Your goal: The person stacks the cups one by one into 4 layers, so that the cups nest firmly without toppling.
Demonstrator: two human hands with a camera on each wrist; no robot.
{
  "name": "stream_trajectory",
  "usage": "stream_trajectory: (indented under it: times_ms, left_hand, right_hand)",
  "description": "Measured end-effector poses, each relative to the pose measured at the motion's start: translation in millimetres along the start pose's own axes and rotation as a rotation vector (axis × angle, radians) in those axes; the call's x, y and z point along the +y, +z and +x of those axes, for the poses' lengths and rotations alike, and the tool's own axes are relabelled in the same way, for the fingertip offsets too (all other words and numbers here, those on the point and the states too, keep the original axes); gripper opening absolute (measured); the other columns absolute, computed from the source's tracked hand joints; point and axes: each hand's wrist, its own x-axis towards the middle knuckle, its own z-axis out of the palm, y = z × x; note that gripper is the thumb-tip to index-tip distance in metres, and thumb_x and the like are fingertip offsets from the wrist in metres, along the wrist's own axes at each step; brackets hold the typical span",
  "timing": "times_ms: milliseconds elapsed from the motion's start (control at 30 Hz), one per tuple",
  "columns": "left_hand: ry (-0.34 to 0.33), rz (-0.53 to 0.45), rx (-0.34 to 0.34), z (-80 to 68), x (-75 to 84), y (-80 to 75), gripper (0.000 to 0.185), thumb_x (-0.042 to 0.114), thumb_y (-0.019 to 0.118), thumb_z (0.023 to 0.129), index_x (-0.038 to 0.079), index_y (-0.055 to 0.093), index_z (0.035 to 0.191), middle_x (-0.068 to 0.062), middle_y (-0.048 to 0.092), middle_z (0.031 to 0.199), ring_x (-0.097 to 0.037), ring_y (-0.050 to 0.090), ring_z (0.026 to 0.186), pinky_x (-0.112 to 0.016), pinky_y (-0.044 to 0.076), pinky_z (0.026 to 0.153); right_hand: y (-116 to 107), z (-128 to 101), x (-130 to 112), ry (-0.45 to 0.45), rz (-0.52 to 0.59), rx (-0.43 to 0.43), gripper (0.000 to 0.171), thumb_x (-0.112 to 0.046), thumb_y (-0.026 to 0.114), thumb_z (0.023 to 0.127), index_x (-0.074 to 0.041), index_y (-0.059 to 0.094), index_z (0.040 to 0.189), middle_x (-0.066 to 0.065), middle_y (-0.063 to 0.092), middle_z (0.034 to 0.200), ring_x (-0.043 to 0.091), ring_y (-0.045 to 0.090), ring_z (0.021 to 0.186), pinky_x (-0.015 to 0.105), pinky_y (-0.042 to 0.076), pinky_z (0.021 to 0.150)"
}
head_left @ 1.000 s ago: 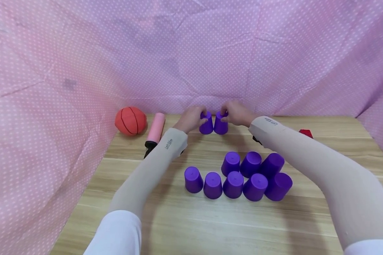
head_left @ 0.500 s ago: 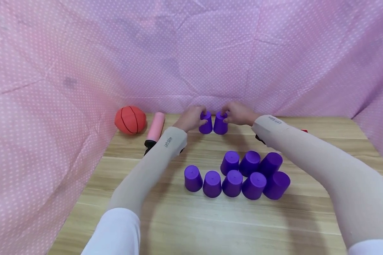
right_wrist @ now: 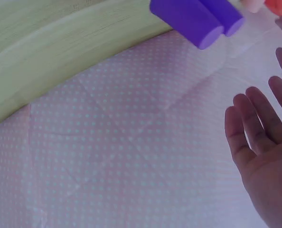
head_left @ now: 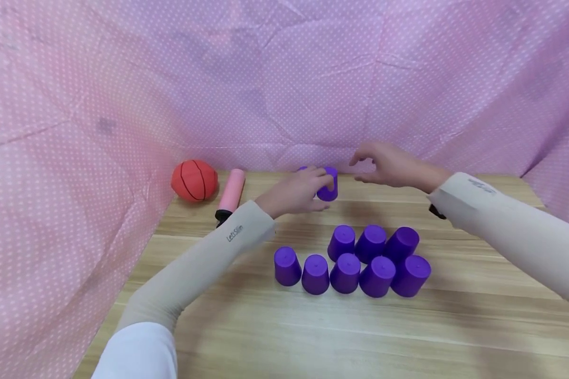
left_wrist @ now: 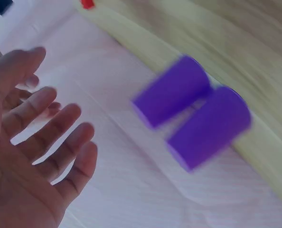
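Observation:
Two purple cups (head_left: 329, 184) stand upside down side by side at the back of the wooden table (head_left: 313, 326). My left hand (head_left: 308, 190) hovers just in front of them with relaxed fingers and holds nothing. In the left wrist view the left hand (left_wrist: 41, 137) is spread open, apart from the two cups (left_wrist: 193, 111). My right hand (head_left: 384, 164) floats open above the table, to the right of the pair. The right wrist view shows its open palm (right_wrist: 262, 152) well away from the cups (right_wrist: 191, 16). Several more upside-down purple cups (head_left: 355, 260) sit clustered nearer to me.
An orange basketball (head_left: 194, 180) and a pink pump (head_left: 231, 192) lie at the back left. Pink dotted cloth (head_left: 284, 79) walls in the back and both sides. A small black object (head_left: 435, 211) peeks from under my right sleeve.
Both hands have let go of the two back cups. The right hand has risen and moved right; the left hand has opened and drawn slightly toward me.

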Motion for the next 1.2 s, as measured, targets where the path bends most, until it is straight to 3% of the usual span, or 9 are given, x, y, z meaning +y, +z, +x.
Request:
stream_trajectory:
  times_ms: [200, 433, 700, 933, 1200]
  left_hand:
    - [0.147, -0.012, -0.092, -4.3, 34.4, -3.6, 0.038, 0.041, 0.064, 0.073, 0.015, 0.056, 0.099, 0.002, 0.05, 0.097, -0.015, 0.043, 0.09, -0.026, 0.036, 0.078]
    - [0.164, 0.016, -0.195, -5.9, 57.4, -0.8, 0.034, 0.039, 0.063, 0.075, 0.019, 0.056, 0.1, 0.006, 0.049, 0.097, -0.011, 0.042, 0.09, -0.023, 0.036, 0.076]
    - [0.111, -0.018, -0.263, -2.0, 61.2, 7.7, 0.035, 0.037, 0.067, 0.072, 0.02, 0.056, 0.1, 0.008, 0.051, 0.096, -0.009, 0.041, 0.085, -0.023, 0.037, 0.068]
    - [0.102, -0.019, -0.293, 2.5, 62.3, 10.8, 0.03, 0.037, 0.067, 0.072, 0.021, 0.056, 0.095, 0.009, 0.049, 0.089, -0.007, 0.042, 0.081, -0.023, 0.037, 0.064]
    - [0.106, -0.008, -0.318, 5.3, 63.9, 12.4, 0.023, 0.035, 0.068, 0.072, 0.022, 0.055, 0.086, 0.01, 0.048, 0.086, -0.007, 0.042, 0.079, -0.02, 0.037, 0.062]
  right_hand:
    - [2, -38, -18, -0.103, -0.051, 0.035, 0.029, -0.024, 0.072, 0.067, -0.014, 0.062, 0.092, -0.002, 0.06, 0.093, 0.017, 0.055, 0.084, 0.035, 0.042, 0.072]
    - [20, -81, -32, -0.072, -0.031, -0.066, 0.027, -0.026, 0.071, 0.069, -0.019, 0.061, 0.093, -0.005, 0.056, 0.099, 0.014, 0.05, 0.093, 0.033, 0.041, 0.077]
    - [41, -103, -33, -0.047, 0.002, -0.111, 0.032, -0.03, 0.07, 0.069, -0.017, 0.061, 0.097, -0.009, 0.053, 0.096, 0.007, 0.048, 0.09, 0.025, 0.044, 0.072]
    - [50, -106, -28, -0.056, 0.031, -0.075, 0.024, -0.024, 0.071, 0.068, -0.018, 0.059, 0.088, -0.01, 0.052, 0.089, 0.007, 0.048, 0.084, 0.026, 0.043, 0.071]
    - [51, -107, -28, -0.036, 0.081, -0.083, 0.022, -0.021, 0.07, 0.07, -0.018, 0.058, 0.088, -0.008, 0.051, 0.087, 0.011, 0.049, 0.082, 0.027, 0.045, 0.067]
